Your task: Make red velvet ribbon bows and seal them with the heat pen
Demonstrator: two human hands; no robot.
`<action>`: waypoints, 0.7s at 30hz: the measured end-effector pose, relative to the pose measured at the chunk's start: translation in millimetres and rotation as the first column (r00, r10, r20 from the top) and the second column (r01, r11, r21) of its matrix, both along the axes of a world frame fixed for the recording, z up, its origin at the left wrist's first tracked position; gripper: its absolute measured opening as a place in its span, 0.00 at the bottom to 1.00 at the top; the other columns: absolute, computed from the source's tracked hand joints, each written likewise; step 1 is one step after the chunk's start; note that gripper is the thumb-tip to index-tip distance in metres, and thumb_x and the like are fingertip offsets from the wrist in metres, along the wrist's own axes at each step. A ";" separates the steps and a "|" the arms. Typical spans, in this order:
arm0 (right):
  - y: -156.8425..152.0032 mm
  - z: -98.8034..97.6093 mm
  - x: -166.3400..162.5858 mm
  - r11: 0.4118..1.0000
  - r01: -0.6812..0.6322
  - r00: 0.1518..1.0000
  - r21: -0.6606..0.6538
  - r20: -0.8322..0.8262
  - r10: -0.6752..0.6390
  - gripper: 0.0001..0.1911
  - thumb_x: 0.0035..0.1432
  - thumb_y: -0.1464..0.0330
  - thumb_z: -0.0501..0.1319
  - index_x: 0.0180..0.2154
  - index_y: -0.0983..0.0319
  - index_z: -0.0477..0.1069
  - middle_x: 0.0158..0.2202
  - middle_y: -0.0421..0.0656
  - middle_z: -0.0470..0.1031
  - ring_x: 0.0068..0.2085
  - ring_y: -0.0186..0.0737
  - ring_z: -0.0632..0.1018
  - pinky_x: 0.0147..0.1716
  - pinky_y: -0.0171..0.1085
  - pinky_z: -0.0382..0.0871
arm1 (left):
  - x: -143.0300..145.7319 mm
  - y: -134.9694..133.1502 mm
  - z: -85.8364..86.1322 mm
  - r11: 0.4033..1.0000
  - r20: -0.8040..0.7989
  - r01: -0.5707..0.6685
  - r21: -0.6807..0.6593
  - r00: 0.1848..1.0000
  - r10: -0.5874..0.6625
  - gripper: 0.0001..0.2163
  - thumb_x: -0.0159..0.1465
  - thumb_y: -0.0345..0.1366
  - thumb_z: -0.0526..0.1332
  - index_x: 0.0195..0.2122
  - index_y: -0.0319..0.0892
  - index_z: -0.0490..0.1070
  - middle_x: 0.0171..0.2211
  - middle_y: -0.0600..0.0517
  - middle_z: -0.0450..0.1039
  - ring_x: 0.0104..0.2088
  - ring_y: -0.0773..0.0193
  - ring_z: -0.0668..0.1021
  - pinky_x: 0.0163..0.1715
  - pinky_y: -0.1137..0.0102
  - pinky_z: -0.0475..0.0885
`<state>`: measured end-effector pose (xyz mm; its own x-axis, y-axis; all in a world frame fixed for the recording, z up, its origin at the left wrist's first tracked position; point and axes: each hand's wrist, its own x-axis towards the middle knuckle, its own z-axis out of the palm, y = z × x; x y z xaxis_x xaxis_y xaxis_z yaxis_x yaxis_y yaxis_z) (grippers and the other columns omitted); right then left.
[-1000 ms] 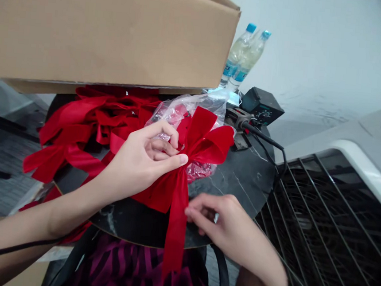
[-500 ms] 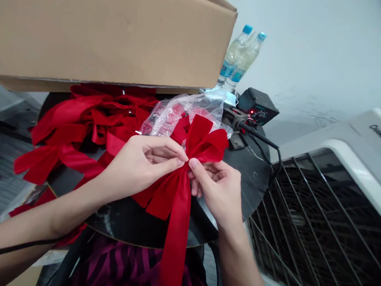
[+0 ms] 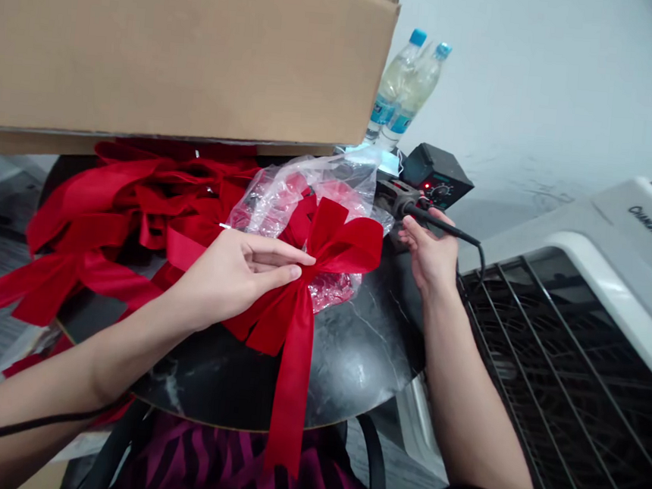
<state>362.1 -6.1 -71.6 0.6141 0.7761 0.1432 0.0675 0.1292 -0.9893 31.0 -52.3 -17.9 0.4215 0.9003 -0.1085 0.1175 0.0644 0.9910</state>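
The red bow [image 3: 325,253] is lying toward the near edge of the round surface [image 3: 371,347], with one ribbon tail hanging past that edge. Its loops are already fanning out from a gathered middle; whether that middle is fastened is not showing, since fingertips are partly covering it. The left hand [image 3: 235,271] is pinching the bow there, its grip clamped on the ribbon. The right hand [image 3: 434,255] is clamping its grip on the handle of a corded tool [image 3: 420,213] near the right edge, well apart from the bow, so the tool is not yet touching the ribbon.

More red ribbons [image 3: 153,191] are lying heaped toward the left edge, some spilling over it. A clear plastic bag [image 3: 332,169] is sitting just beyond the bow. A black control box [image 3: 440,180] is standing by the far right edge, its red light glowing, with two bottles [image 3: 416,89] behind. A large cardboard box [image 3: 188,57] is looming along the far edge, and a grilled white appliance [image 3: 584,221] is standing to the right, near a pale wall [image 3: 546,81].
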 end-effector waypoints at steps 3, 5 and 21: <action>11.4 -6.2 3.0 0.995 0.081 0.991 0.065 0.106 -0.088 0.19 0.46 0.67 0.74 0.40 0.62 0.74 0.26 0.35 0.78 0.25 0.31 0.78 0.26 0.30 0.75 | 0.9 1.9 -3.5 1.000 -0.022 0.012 -0.025 1.000 -0.013 0.09 0.60 0.36 0.72 0.42 0.46 0.85 0.40 0.53 0.87 0.43 0.58 0.87 0.49 0.69 0.82; 7.2 -3.7 6.1 0.987 0.125 0.973 0.102 0.183 -0.142 0.13 0.49 0.68 0.72 0.37 0.63 0.75 0.25 0.36 0.77 0.24 0.32 0.78 0.26 0.31 0.74 | 1.0 3.1 -5.9 0.999 -0.034 0.027 -0.040 0.999 -0.029 0.10 0.60 0.37 0.72 0.43 0.45 0.85 0.40 0.52 0.87 0.43 0.57 0.87 0.50 0.67 0.82; -103.0 17.7 -80.1 0.912 0.046 0.983 0.408 0.143 -0.113 0.01 0.53 0.70 0.61 0.31 0.59 0.71 0.19 0.35 0.69 0.14 0.33 0.66 0.10 0.33 0.57 | 1.4 4.2 -22.5 0.998 -0.125 0.025 -0.062 0.992 -0.032 0.10 0.60 0.34 0.70 0.43 0.42 0.84 0.38 0.50 0.87 0.42 0.56 0.87 0.51 0.64 0.82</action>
<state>282.0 -109.1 -53.9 0.6140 0.5819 0.5333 0.2466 0.5004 -0.8299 32.4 -48.1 -40.5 0.4265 0.8783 -0.2160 0.2435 0.1185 0.9626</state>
